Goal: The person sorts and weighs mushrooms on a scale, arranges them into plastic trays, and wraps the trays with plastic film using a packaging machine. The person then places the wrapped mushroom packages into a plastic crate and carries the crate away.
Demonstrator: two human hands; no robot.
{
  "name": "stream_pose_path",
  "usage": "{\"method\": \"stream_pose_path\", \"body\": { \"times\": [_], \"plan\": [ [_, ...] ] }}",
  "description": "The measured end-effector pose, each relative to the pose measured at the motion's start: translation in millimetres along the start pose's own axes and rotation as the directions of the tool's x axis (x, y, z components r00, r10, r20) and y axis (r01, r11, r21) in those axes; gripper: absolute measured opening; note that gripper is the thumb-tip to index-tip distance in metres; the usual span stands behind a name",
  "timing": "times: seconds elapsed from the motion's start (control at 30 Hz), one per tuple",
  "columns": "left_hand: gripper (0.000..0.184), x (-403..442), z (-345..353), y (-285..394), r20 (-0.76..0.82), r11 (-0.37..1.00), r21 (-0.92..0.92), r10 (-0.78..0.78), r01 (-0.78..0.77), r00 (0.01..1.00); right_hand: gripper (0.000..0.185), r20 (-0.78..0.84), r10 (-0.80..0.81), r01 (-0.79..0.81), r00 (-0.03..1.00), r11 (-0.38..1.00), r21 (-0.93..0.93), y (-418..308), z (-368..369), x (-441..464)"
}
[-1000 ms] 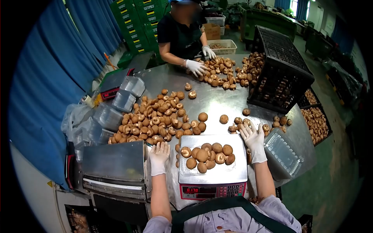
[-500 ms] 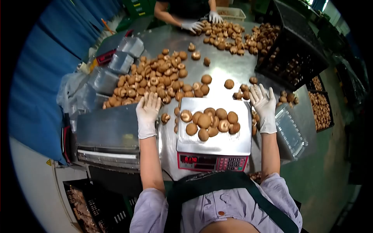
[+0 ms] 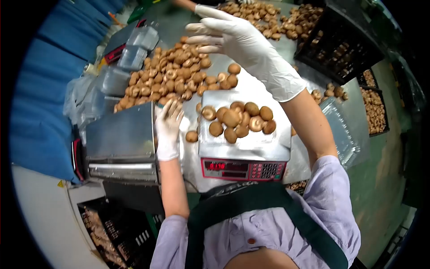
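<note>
Several brown mushrooms [image 3: 231,118] rest in a clear plastic tray on a digital scale [image 3: 264,151] with a red-framed, lit display. My left hand [image 3: 167,130], in a white glove, is beside the metal machine to the left of the scale, fingers apart and holding nothing. Higher up, my gloved right hand [image 3: 246,42] is raised over the far part of the table, its fingers stretched out with nothing in them. A large mushroom pile [image 3: 168,74] lies beyond my left hand. One loose mushroom [image 3: 191,136] sits between that hand and the scale.
A metal-topped machine [image 3: 121,132] stands left, with clear plastic trays [image 3: 112,83] behind it. Another clear tray [image 3: 340,132] lies right of the scale. A black crate [image 3: 340,45] stands at the back right; more mushrooms [image 3: 255,13] and a co-worker's arm are at the far side.
My right hand has swung up and left from the scale's right side to over the far table. The left hand stays beside the machine. The view has shifted, and the co-worker is mostly out of sight.
</note>
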State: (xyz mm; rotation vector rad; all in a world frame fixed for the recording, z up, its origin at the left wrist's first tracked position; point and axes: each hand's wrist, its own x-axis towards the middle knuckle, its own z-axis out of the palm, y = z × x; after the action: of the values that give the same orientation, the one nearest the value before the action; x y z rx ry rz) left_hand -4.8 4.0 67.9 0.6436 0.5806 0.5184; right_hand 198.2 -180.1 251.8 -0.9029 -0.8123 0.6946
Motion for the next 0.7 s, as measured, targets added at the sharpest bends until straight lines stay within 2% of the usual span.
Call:
{"method": "stream_pose_path", "body": {
  "times": [0.07,0.13,0.2,0.27,0.3,0.33,0.4,0.47,0.5,0.53,0.57,0.6,0.63,0.67,0.7],
  "plan": [
    [0.036,-10,-4,2,0.004,0.994,0.102,0.046,-0.046,0.999,0.059,-0.163,-0.046,0.047,0.986,0.999,0.001,-36,-25,-2],
    [0.034,-6,-21,0,-0.019,0.995,0.096,0.040,-0.038,0.999,0.053,-0.362,-0.181,0.172,0.915,0.983,-0.057,-72,-82,14],
    [0.029,-10,-21,0,-0.035,0.996,0.088,0.013,-0.009,0.999,0.047,-0.478,-0.246,0.338,0.843,0.934,0.117,-118,-142,22],
    [0.030,0,-27,-6,-0.036,0.992,0.121,0.035,-0.030,0.999,0.043,-0.564,-0.414,0.433,0.714,0.895,-0.109,-154,-161,5],
    [0.030,2,-24,-8,-0.017,0.989,0.141,0.036,-0.033,0.999,0.042,-0.568,-0.462,0.422,0.681,0.881,-0.211,-163,-159,-7],
    [0.031,1,-21,-10,-0.007,0.986,0.163,0.033,-0.032,0.999,0.051,-0.517,-0.522,0.404,0.678,0.853,-0.332,-164,-161,-18],
    [0.035,-6,-7,-14,0.001,0.970,0.236,0.062,-0.060,0.998,0.052,-0.542,-0.477,0.267,0.692,0.866,-0.422,-147,-147,-52],
    [0.036,-5,-8,-14,0.032,0.936,0.349,0.036,-0.045,0.999,0.047,-0.490,-0.233,-0.012,0.840,0.895,-0.446,-114,-151,-91],
    [0.033,-10,0,-13,-0.003,0.909,0.416,0.039,-0.035,0.999,0.047,-0.494,-0.149,-0.118,0.857,0.876,-0.468,-94,-135,-110],
    [0.033,-14,7,-15,-0.011,0.910,0.413,0.052,-0.043,0.999,0.041,-0.483,0.062,-0.348,0.873,0.773,-0.531,-82,-122,-131],
    [0.032,-18,11,-12,0.019,0.825,0.564,0.031,-0.036,0.999,0.034,-0.384,0.130,-0.386,0.914,0.571,-0.725,-44,-147,-150],
    [0.031,-25,14,-8,0.040,0.716,0.697,0.011,-0.035,0.999,0.033,-0.475,0.248,-0.532,0.844,0.497,-0.685,-29,-128,-167],
    [0.028,-26,13,-11,0.089,0.691,0.719,0.020,-0.078,0.996,0.036,-0.427,0.309,-0.524,0.850,0.405,-0.749,-23,-113,-178],
    [0.029,-17,-1,-15,0.142,0.592,0.796,0.022,-0.127,0.990,0.039,-0.382,0.367,-0.498,0.848,0.308,-0.810,-18,-104,-189],
    [0.030,-19,-1,-16,0.138,0.545,0.828,0.027,-0.130,0.990,0.039,-0.377,0.360,-0.485,0.853,0.281,-0.828,-3,-104,-200]
  ]
}}
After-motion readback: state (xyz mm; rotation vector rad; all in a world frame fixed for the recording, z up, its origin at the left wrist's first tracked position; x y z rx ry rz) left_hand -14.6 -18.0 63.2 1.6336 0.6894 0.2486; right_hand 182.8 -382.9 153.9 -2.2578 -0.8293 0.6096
